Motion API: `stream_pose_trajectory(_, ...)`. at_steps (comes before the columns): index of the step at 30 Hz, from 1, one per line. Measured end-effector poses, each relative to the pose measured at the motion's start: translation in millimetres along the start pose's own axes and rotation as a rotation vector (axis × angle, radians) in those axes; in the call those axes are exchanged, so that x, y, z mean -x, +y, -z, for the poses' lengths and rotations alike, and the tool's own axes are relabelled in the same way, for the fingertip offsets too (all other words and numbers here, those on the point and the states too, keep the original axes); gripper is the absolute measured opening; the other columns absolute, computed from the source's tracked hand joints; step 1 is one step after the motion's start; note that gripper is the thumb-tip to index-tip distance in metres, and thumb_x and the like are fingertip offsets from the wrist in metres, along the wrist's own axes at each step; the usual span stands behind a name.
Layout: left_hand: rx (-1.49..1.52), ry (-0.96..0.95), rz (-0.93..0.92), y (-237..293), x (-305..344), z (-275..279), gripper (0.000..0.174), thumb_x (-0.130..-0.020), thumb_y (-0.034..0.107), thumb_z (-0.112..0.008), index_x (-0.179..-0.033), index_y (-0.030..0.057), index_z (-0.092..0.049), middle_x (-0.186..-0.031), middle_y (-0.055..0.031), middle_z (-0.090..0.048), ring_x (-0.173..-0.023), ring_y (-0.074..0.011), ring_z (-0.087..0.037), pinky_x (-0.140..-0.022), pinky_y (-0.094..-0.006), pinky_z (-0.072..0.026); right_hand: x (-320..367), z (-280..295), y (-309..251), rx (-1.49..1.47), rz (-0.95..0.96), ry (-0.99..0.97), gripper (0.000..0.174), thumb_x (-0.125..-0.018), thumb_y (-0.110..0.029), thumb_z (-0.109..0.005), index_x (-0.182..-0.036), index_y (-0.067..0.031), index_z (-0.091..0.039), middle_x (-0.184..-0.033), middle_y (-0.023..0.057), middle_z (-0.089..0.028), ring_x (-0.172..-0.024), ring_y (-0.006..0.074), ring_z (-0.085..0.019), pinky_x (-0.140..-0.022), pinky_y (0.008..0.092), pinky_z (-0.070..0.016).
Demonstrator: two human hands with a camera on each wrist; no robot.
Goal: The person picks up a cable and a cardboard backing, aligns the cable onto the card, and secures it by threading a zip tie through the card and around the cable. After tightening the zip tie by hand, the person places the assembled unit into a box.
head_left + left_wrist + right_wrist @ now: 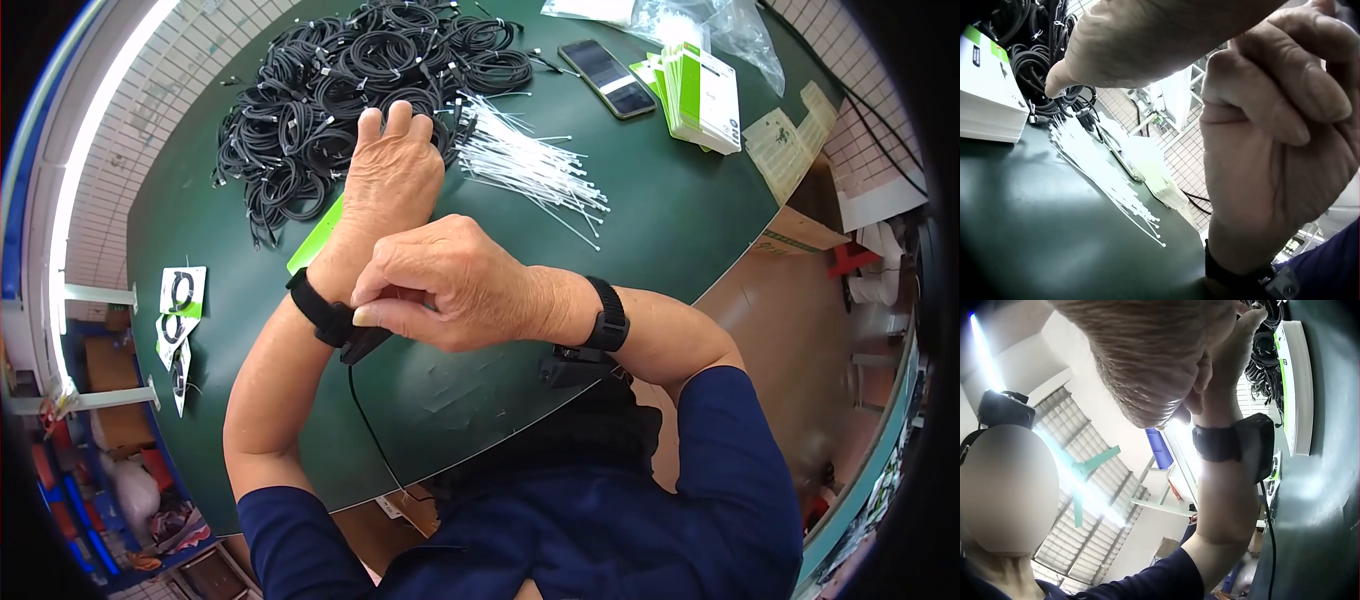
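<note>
My left hand point(395, 175) reaches back to the near edge of a heap of coiled black cables point(380, 60), its back facing up. In the left wrist view its thumb point(1066, 78) overlaps the coils; I cannot tell whether its fingers hold one. My right hand point(450, 285) crosses over the left forearm, fingers curled, with thumb and forefinger tips right at the black left wrist strap point(325, 310). Nothing shows within its curled fingers in the left wrist view. A stack of green and white cards point(988, 94) lies beside the left forearm, partly hidden from above by it.
White cable ties point(530, 160) lie spread right of the coils. Behind them are a phone point(608, 80), more green and white cards point(700, 100) and clear plastic bags point(740, 40). Several carded cables point(180, 310) sit at the left table edge. A black cord point(370, 430) hangs from the left wrist unit.
</note>
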State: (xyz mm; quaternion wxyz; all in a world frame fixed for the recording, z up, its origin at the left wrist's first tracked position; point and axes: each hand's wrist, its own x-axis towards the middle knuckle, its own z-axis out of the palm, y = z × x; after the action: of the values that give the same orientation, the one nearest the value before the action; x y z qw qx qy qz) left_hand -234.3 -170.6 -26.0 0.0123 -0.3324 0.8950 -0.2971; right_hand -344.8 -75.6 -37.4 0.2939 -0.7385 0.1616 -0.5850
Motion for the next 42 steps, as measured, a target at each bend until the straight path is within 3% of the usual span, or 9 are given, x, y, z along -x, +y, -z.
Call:
stream_pose_trajectory(6,-0.1,0.004,0.029,-13,8,1,0.01,-0.08,0.015,-0.068,-0.081,0.0122,-0.078,-0.093,-0.0032,-0.062,-0.109,-0.0241,-0.05,-0.096,-0.0411,-0.0356,-2,7,0,0.065,-0.049,-0.009,0.015,-0.086,-0.005,-0.082,-0.096,-0.0045,-0.071,-0.074,0.0048,-0.069,-0.06,0.0161,-0.066,-0.053,0.0281,-0.0502)
stream_pose_trajectory(10,-0.06,0.112,0.161,-34,16,1,0.008,-0.082,0.016,-0.07,-0.088,0.0111,-0.074,-0.089,-0.0037,-0.061,-0.103,-0.0247,-0.053,-0.095,-0.04,-0.038,-8,16,-1,0.057,-0.08,0.085,0.012,-0.09,-0.006,-0.08,-0.098,-0.0027,-0.072,-0.079,0.0046,-0.072,-0.062,0.0119,-0.067,-0.054,0.0267,-0.0511)
stream_pose_trajectory(13,0.172,0.32,0.271,-46,33,10,0.015,-0.081,0.014,-0.076,-0.092,0.0089,-0.068,-0.09,-0.0054,-0.063,-0.102,-0.0257,-0.057,-0.093,-0.0399,-0.0406,-6,18,3,-0.045,-0.356,0.186,0.013,-0.095,-0.009,-0.077,-0.103,-0.0005,-0.071,-0.085,0.0047,-0.073,-0.066,0.0088,-0.066,-0.056,0.0246,-0.0525)
stream_pose_trajectory(17,0.418,0.491,0.314,-36,62,30,0.022,-0.079,0.013,-0.081,-0.094,0.0069,-0.066,-0.093,-0.007,-0.066,-0.104,-0.0267,-0.061,-0.094,-0.0415,-0.0414,-13,23,7,-0.175,-0.497,0.338,0.02,-0.101,-0.015,-0.072,-0.11,0.0021,-0.069,-0.087,0.0053,-0.072,-0.067,0.0083,-0.065,-0.059,0.0225,-0.053)
stream_pose_trajectory(21,0.548,0.468,0.289,-15,89,53,0.022,-0.08,0.012,-0.082,-0.094,0.006,-0.065,-0.096,-0.0079,-0.068,-0.103,-0.0282,-0.063,-0.093,-0.0429,-0.0425,-21,28,2,-0.257,-0.704,0.304,0.026,-0.104,-0.019,-0.069,-0.116,0.0039,-0.066,-0.085,0.0051,-0.07,-0.068,0.008,-0.064,-0.06,0.0214,-0.0521)
stream_pose_trajectory(25,0.769,0.455,0.288,-4,108,57,0.024,-0.081,0.013,-0.083,-0.096,0.005,-0.065,-0.098,-0.0089,-0.069,-0.098,-0.0291,-0.065,-0.091,-0.0428,-0.0443,-19,29,-3,-0.352,-0.753,0.099,0.03,-0.104,-0.023,-0.069,-0.116,0.0042,-0.066,-0.086,0.0058,-0.07,-0.068,0.0076,-0.065,-0.058,0.0211,-0.0516)
stream_pose_trajectory(33,1.02,0.488,0.289,4,123,48,0.026,-0.081,0.018,-0.083,-0.096,0.0049,-0.065,-0.096,-0.0091,-0.069,-0.095,-0.029,-0.065,-0.088,-0.0421,-0.0456,-13,21,-9,-0.374,-0.755,0.072,0.027,-0.101,-0.02,-0.072,-0.113,0.0036,-0.065,-0.089,0.007,-0.071,-0.068,0.0072,-0.066,-0.056,0.0199,-0.0517)
stream_pose_trajectory(42,0.76,0.51,0.19,0,120,47,0.028,-0.077,0.018,-0.083,-0.099,0.0067,-0.068,-0.092,-0.0044,-0.066,-0.099,-0.0249,-0.064,-0.088,-0.0432,-0.0456,-11,21,-8,-0.354,-0.697,0.05,0.026,-0.101,-0.017,-0.071,-0.115,0.0044,-0.065,-0.092,0.0078,-0.073,-0.066,0.0068,-0.066,-0.056,0.0196,-0.0513)
